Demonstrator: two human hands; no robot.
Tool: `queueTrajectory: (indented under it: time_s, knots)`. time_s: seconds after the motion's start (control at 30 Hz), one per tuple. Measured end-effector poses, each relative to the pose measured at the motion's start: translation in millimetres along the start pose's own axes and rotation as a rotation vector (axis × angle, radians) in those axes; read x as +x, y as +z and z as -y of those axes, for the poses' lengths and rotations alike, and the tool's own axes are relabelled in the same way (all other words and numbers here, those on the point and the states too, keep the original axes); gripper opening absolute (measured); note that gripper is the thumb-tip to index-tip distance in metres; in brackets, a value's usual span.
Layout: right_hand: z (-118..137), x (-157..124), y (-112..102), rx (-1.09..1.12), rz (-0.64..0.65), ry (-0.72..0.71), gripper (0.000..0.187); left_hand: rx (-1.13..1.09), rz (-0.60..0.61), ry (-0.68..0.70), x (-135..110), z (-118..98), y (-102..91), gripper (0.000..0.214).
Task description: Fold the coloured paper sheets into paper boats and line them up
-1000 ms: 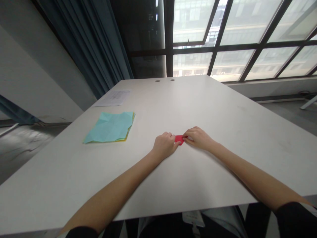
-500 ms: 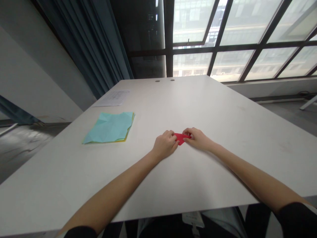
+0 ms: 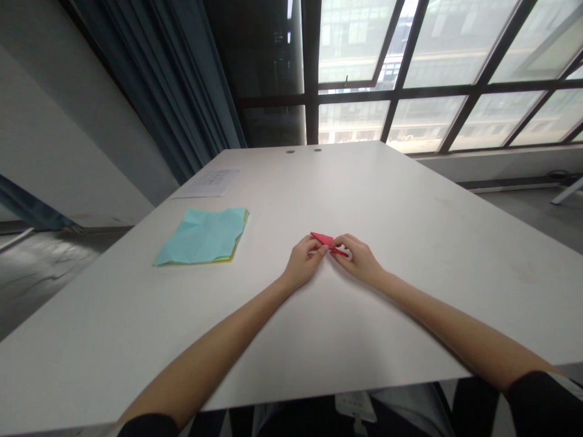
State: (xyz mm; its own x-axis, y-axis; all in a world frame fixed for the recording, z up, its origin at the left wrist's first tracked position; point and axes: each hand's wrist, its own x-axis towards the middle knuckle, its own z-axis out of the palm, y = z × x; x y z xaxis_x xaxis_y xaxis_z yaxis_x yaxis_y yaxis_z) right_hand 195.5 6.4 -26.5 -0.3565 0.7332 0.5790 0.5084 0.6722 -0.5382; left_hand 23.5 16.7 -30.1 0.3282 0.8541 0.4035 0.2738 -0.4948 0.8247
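A small folded piece of red paper [image 3: 324, 240] is held between both hands near the middle of the white table [image 3: 410, 243]. My left hand [image 3: 304, 264] pinches its left side with thumb and fingertips. My right hand [image 3: 359, 258] pinches its right side, fingers curled. The red paper is lifted at its far corner, slightly off the tabletop. Most of the paper is hidden by my fingers.
A stack of coloured sheets, light blue on top with yellow beneath [image 3: 204, 235], lies to the left. A printed white sheet [image 3: 208, 182] rests farther back left. Dark curtains and large windows stand behind the table's far edge.
The red paper has gone from lying flat under my fingers to being raised and turned between both hands. My hands moved slightly closer together and away from me.
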Motion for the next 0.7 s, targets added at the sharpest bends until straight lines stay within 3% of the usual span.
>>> queueTrajectory:
  time_s: [0.3,0.7]
  knots:
    - [6.1,0.2,2.4,0.145,0.025,0.135,0.018,-0.298,-0.010,-0.139,-0.7,7.2,4.4,0.019]
    - [-2.0,-0.4,3.3,0.233,-0.016,0.239,0.026,-0.003,-0.054,-0.004,-5.3,3.6,3.7,0.016]
